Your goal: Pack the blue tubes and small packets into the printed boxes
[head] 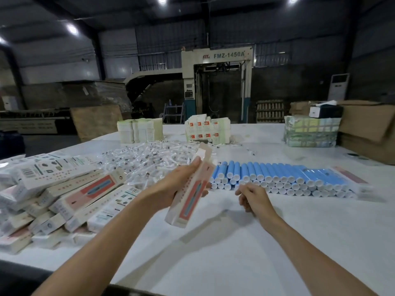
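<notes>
My left hand [168, 184] grips an open printed box [190, 201]; my right hand [254, 198] hangs loosely curled, fingers [243, 189] empty. A pile of boxes [64, 189] looks packed, but many blue tubes [277, 174] and small packets [145, 159] remain

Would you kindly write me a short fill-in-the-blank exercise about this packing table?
1. The printed box is gripped by the person's ____ hand.
2. The tubes stacked beyond the right hand are ____ with white caps.
3. The held box's top flap stands ____.
Missing words: left, blue, open.
</notes>
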`<state>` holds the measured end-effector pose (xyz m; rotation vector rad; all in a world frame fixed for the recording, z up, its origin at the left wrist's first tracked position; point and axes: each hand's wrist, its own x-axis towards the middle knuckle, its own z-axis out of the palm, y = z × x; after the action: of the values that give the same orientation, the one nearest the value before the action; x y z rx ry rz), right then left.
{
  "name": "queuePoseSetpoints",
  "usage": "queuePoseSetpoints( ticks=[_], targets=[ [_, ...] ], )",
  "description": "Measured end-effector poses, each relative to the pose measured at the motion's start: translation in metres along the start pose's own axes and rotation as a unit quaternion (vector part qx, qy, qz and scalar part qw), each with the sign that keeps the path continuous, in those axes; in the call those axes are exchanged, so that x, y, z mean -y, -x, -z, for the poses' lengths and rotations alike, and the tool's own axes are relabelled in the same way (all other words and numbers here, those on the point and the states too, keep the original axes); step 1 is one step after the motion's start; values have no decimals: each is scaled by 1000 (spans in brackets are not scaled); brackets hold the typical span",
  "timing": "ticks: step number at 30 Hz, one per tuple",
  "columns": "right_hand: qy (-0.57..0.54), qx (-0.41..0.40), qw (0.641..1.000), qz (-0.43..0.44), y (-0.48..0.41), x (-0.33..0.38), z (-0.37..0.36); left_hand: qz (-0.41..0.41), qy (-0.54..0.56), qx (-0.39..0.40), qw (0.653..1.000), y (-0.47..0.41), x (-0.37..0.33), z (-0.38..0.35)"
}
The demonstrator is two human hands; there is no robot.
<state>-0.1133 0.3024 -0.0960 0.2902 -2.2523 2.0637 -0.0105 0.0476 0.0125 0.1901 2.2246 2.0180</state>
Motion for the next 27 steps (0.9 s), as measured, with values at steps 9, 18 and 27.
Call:
queuePoseSetpoints(
  ticks=[9, 18, 27],
  targets=[
    [30, 6, 999, 21, 4, 3, -3, -35, 230, -144, 962, -63, 61, -39],
    [402, -153, 894, 122, -56, 40, 2, -48, 182, -146, 971, -65, 77, -37],
    [713, -4, 675, 192, -83, 30, -21, -48, 267, -123, 955, -72, 81, -32]
  ],
)
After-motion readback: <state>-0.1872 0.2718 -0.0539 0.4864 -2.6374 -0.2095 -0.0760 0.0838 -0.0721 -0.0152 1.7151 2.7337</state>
